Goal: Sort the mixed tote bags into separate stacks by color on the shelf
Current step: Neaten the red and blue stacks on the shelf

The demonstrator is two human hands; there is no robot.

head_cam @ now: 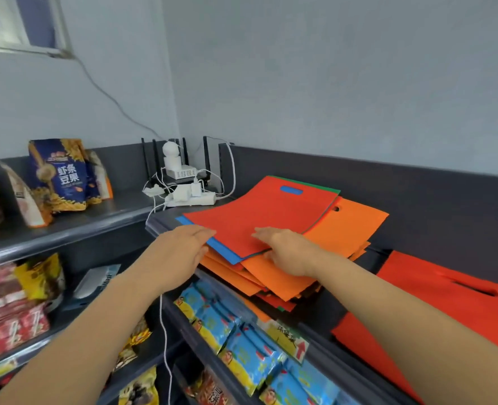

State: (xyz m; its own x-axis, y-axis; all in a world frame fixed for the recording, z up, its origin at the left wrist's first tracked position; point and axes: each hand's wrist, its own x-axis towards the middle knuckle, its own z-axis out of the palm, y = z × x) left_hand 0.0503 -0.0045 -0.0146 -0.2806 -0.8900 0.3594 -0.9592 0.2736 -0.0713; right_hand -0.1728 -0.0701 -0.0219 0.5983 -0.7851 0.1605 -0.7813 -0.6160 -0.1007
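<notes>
Where grey walls (329,68) meet, bags (259,217) cover dark shelf (161,222).

Pale grey walls (329,68) meet above dark grey shelving (417,194), with what looks like a window frame (22,36) upper left.

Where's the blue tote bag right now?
Head view, centre: the blue tote bag lies under the top red tote bag, its edge showing beside the left hand.

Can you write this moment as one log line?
left hand: open, at blue bag edge | right hand: flat on top red bag | pile: mixed colours
</notes>
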